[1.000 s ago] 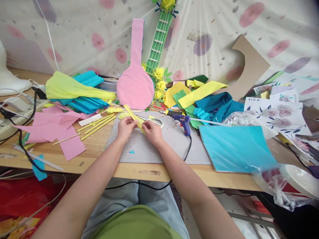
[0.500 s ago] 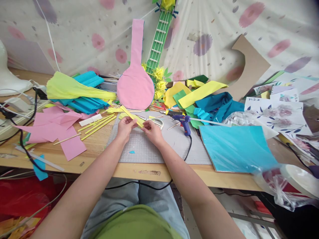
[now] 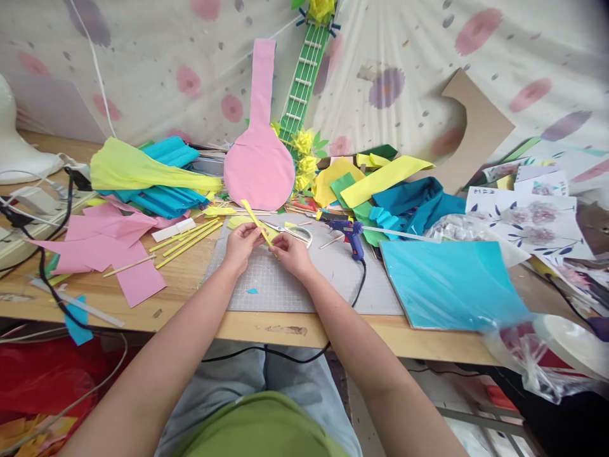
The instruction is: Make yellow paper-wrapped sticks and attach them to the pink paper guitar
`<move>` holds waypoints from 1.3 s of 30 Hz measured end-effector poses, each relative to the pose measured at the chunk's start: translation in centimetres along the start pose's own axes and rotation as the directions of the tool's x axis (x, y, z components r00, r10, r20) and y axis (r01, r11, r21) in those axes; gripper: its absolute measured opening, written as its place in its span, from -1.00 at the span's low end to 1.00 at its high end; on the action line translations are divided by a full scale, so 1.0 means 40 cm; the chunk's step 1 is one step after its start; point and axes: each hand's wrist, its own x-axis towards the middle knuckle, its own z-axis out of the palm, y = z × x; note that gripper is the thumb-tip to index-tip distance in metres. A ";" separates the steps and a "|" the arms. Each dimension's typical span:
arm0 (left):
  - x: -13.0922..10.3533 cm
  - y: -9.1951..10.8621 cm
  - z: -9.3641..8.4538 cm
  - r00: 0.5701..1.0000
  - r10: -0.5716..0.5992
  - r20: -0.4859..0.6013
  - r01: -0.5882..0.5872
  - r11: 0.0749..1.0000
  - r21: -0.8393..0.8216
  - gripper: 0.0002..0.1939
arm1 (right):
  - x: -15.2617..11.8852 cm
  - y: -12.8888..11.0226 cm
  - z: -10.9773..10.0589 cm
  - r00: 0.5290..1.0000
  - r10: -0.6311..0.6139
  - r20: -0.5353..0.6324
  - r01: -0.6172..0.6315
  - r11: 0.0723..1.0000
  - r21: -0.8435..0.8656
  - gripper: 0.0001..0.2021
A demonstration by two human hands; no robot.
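Observation:
Between my two hands, above the grey cutting mat, a narrow yellow crepe paper strip slants with its upper end free. My left hand pinches it near the middle. The fingers of my right hand are closed on its lower end; whether a stick lies inside the paper cannot be seen. Just behind my right hand are scissors with white handles, partly covered by it. A flat yellow paper piece lies behind my left hand. Several yellow sticks rest left of the mat.
A blue glue gun stands right of my hands, its black cord running off the front edge. Beside it lies a turquoise sheet pack. A pink banjo-shaped cutout leans at the back. Pink paper scraps spread at left.
The yellow paper between my hands has turned from a wider, loose band into a narrower, straighter strip. Both hands stay in nearly the same place.

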 end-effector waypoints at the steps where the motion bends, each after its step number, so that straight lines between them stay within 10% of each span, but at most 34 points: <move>1: 0.000 0.000 0.000 1.000 0.003 -0.003 -0.003 1.000 -0.002 -0.79 | 0.000 0.000 0.001 1.000 0.005 0.013 -0.005 1.000 0.010 -0.87; 8: 0.008 0.001 -0.007 0.999 -0.018 -0.037 0.018 1.000 0.005 -0.82 | 0.005 -0.015 -0.045 0.999 0.024 0.024 -0.025 0.998 0.061 -0.78; 16: 0.012 0.003 -0.003 0.996 -0.082 -0.037 0.083 0.996 0.023 -0.82 | -0.060 -0.015 -0.324 0.920 0.362 0.152 -0.268 0.861 -0.433 -0.66; 22: 0.010 -0.001 -0.001 0.995 -0.098 0.015 0.097 0.995 0.021 -0.82 | -0.095 0.018 -0.446 0.828 0.471 -0.304 -0.530 0.483 -0.697 -0.49; 28: 0.005 0.005 -0.003 0.991 -0.131 0.031 0.130 0.991 0.035 -0.84 | -0.034 0.107 -0.406 0.900 0.254 -0.354 -0.427 0.669 -0.608 -0.44; 34: 0.001 0.014 -0.003 0.981 -0.176 0.083 0.170 0.983 0.075 -0.86 | -0.012 0.140 -0.359 0.808 0.273 -0.523 -0.488 0.807 -0.332 -0.48; 39: 0.011 0.013 -0.008 0.988 -0.140 0.059 0.135 0.987 0.086 -0.86 | -0.036 0.061 -0.355 0.892 0.150 -0.427 -0.131 0.989 0.075 -0.60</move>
